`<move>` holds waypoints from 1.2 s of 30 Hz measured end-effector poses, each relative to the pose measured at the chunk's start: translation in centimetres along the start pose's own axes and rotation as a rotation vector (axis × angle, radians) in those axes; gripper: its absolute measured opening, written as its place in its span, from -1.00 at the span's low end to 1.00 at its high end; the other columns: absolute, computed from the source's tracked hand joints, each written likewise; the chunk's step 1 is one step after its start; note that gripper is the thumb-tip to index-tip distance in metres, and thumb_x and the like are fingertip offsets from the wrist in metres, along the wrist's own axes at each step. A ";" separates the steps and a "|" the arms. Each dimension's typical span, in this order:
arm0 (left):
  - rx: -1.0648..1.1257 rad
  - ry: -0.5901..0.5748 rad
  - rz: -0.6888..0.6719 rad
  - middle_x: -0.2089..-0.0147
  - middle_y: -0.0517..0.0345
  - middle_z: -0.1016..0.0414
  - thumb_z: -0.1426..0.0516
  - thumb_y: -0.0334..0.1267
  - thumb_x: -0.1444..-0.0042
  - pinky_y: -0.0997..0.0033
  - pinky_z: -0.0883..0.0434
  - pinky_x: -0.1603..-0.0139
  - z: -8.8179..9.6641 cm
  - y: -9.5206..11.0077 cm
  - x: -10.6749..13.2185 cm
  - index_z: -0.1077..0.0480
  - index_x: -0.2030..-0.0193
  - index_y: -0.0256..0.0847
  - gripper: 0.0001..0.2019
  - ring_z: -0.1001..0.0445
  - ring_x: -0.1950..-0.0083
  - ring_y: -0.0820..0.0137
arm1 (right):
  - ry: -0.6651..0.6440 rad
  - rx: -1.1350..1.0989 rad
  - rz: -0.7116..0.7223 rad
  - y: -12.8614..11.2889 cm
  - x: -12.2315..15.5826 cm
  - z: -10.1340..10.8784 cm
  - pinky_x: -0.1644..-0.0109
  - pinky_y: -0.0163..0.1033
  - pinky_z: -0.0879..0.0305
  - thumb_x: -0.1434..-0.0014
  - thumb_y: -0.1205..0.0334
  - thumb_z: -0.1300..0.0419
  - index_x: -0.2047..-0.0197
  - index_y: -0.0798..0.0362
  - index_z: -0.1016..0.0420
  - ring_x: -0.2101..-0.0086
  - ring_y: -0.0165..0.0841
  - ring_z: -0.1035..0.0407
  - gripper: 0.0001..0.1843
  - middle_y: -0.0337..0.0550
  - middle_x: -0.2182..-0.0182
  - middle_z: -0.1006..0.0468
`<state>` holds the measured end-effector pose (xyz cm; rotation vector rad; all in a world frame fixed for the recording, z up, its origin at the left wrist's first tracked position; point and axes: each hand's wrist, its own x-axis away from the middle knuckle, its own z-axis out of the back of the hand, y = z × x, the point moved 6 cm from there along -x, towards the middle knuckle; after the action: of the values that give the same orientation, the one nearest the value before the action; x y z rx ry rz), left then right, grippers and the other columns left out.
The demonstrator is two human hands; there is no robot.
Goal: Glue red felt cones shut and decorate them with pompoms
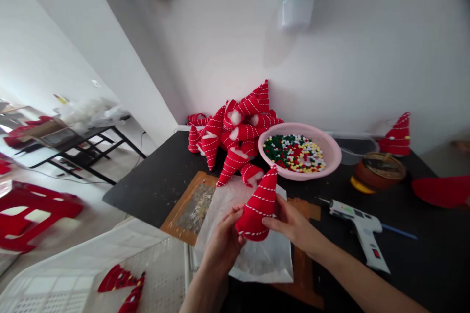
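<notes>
- White basket [156, 254], at the far left of the work: it stands low beside the table, probably to keep finished pieces within reach; thin plastic walls full of small holes, with red cloth pieces [116, 278] dotted with pale beads or balls inside.
- Brown board [172, 211]: flat on the black table, likely shielding it; its middle is crusted with pale, stringy scraps.
- White sheet [257, 266]: thin, creased and slightly see-through, spread under the hands, perhaps as a clean surface.
- Left hand [225, 234]: fingers curled around the lower left side of the red cone [258, 205], seemingly bearing its weight.
- Pile of cones [242, 132]: heaped against the wall, apparently to save room; soft red cloth, white twisted cord, fluffy stuffing showing at some ends.
- The red cone itself: held above the sheet, tip up and leaning right; plump, rounded base, striped with white cord.
- Right hand [288, 220]: grasping the cone's right side, thumb across the front, presumably to steady the soft body.
- Pink bowl [332, 154]: just beyond the right hand, likely for easy picking; perforated plastic holding small fuzzy balls [293, 153] in green, red, yellow and white.
- Glue gun [362, 227]: lying on its side, nozzle towards the hands, handle nearer the person, probably for a quick grab; smooth, pale plastic.
</notes>
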<state>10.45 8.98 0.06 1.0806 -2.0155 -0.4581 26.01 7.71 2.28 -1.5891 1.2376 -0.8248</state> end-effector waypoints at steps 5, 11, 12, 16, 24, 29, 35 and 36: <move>-0.088 0.058 -0.197 0.40 0.26 -0.47 -0.38 -0.07 -0.04 0.60 -0.37 0.57 0.8 0.0 0.4 -0.47 -0.03 -0.26 -0.53 -0.38 0.57 0.58 | 0.121 -0.065 -0.028 0.3 -0.6 0.7 -0.25 0.13 -0.31 -0.13 0.09 -0.45 -0.21 -0.07 -0.38 -0.09 -0.07 -0.48 -0.38 -0.05 -0.07 -0.62; -0.091 0.123 -0.318 0.19 0.06 -0.56 -0.38 0.07 0.00 0.44 -0.48 0.27 2.9 0.8 -0.4 -0.49 -0.01 -0.20 -0.49 -0.55 0.21 0.35 | 0.147 -0.161 -0.006 -0.7 -0.3 1.3 -0.29 0.07 -0.29 -0.07 0.15 -0.48 -0.24 -0.16 -0.39 -0.17 -0.07 -0.43 -0.32 -0.12 -0.14 -0.59; -0.093 0.100 -0.282 0.05 -0.02 -0.58 -0.38 0.09 0.01 0.36 -0.51 0.18 2.7 0.5 -0.7 -0.50 -0.03 -0.17 -0.47 -0.57 0.11 0.26 | 0.133 -0.176 -0.007 -0.8 -0.2 1.2 -0.29 0.07 -0.29 -0.08 0.15 -0.48 -0.24 -0.16 -0.39 -0.18 -0.06 -0.41 -0.32 -0.11 -0.16 -0.58; -0.064 -0.072 -0.178 -0.16 -0.11 -0.54 -0.29 0.13 -0.08 0.17 -0.51 0.05 0.0 -0.8 -0.7 -0.44 -0.18 -0.08 -0.42 -0.57 -0.04 0.06 | 0.046 -0.129 0.017 -1.0 -0.2 0.4 -0.33 0.13 -0.22 -0.10 0.12 -0.46 -0.29 -0.18 -0.37 -0.24 -0.02 -0.33 -0.29 -0.09 -0.27 -0.47; -0.455 -0.021 -0.391 0.00 0.04 -0.59 -0.35 -0.04 -0.06 0.38 -0.48 0.23 -1.2 1.0 1.3 -0.32 -0.24 -0.08 -0.38 -0.56 0.15 0.24 | 0.088 0.272 0.121 -2.1 1.6 3.1 -0.36 0.16 -0.18 -0.26 0.04 -0.33 -0.34 -0.19 -0.29 -0.31 -0.03 -0.23 -0.37 -0.04 -0.35 -0.33; -0.592 0.097 -0.508 0.00 0.07 -0.58 -0.40 -0.12 0.00 0.35 -0.50 0.15 0.2 1.7 1.7 -0.36 -0.21 -0.06 -0.38 -0.55 0.10 0.21 | 0.317 0.510 -0.077 -2.2 5.5 8.0 -0.28 0.14 -0.31 -0.30 -0.05 -0.26 -0.10 -0.07 -0.54 -0.13 -0.01 -0.44 -0.62 0.02 -0.13 -0.57; -0.210 0.123 -0.275 -0.01 0.03 -0.58 -0.32 0.04 -0.10 0.38 -0.52 0.23 -0.2 -1.3 1.4 -0.34 -0.23 -0.11 -0.40 -0.59 0.12 0.22 | 0.341 0.463 -0.086 -1.7 7.1 6.5 -0.18 0.08 -0.42 -0.29 -0.05 -0.27 -0.03 -0.04 -0.58 -0.04 -0.03 -0.49 -0.65 0.02 -0.02 -0.62; -0.155 0.120 -0.237 0.00 0.02 -0.59 -0.32 0.05 -0.10 0.37 -0.52 0.24 -0.5 -1.9 1.3 -0.36 -0.20 -0.15 -0.41 -0.59 0.13 0.22 | 0.316 0.461 -0.068 -1.7 6.9 5.4 -0.15 0.06 -0.43 -0.29 -0.02 -0.27 -0.04 -0.05 -0.57 -0.02 -0.05 -0.50 -0.67 0.01 -0.01 -0.62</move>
<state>11.42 6.83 -0.20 1.2247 -1.7255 -0.6456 33.27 2.60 1.76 -1.1596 1.1066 -1.3370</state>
